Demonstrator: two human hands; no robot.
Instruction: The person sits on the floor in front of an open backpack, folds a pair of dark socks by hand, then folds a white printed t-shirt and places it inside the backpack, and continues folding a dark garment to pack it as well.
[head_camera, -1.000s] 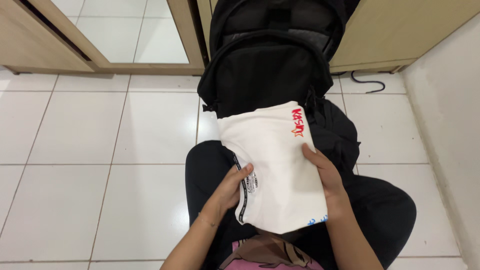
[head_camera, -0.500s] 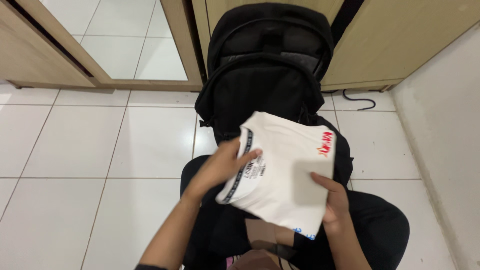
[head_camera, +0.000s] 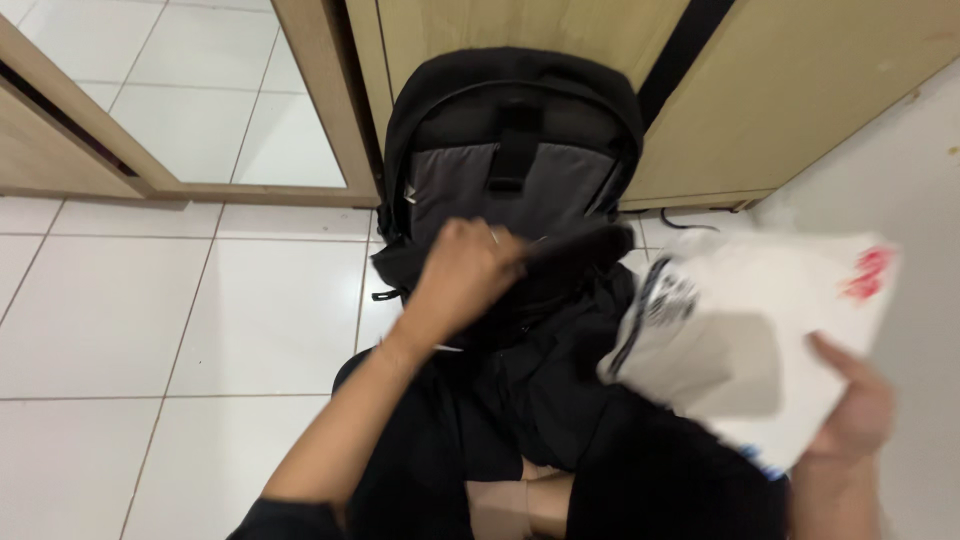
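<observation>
Change: shirt (head_camera: 745, 335) is swinging off to the person's right now, a second ago both hands were on it in front of the bag (head_camera: 510, 200). Left hand (head_camera: 462, 275) is letting go of it and going to the bag instead.

Left hand: curling its grip around the front edge of the bag's opening, pinching the black flap and tugging it forward. Grey lining is showing inside, which wasn't the case a moment back.

Right hand (head_camera: 850, 415): holding the folded shirt alone, thumb on top near the lower right corner, the other fingers hidden underneath. So the grip is pressed onto the fabric, not spread.

What it means: looks to me like the shirt is getting parked aside while the bag mouth is being held wide.

Shirt location: hovering over the person's right knee, beside the white wall, clear of the bag, not touching the floor (head_camera: 150, 330).

Shirt axis: long axis is running lower left to upper right-ish, pretty blurry though. Collar band with the dark strip is pointing left toward the bag, red print is sitting at the far upper right corner.

Bag: standing upright against the wooden cabinet (head_camera: 800, 90), opening facing the camera.
</observation>
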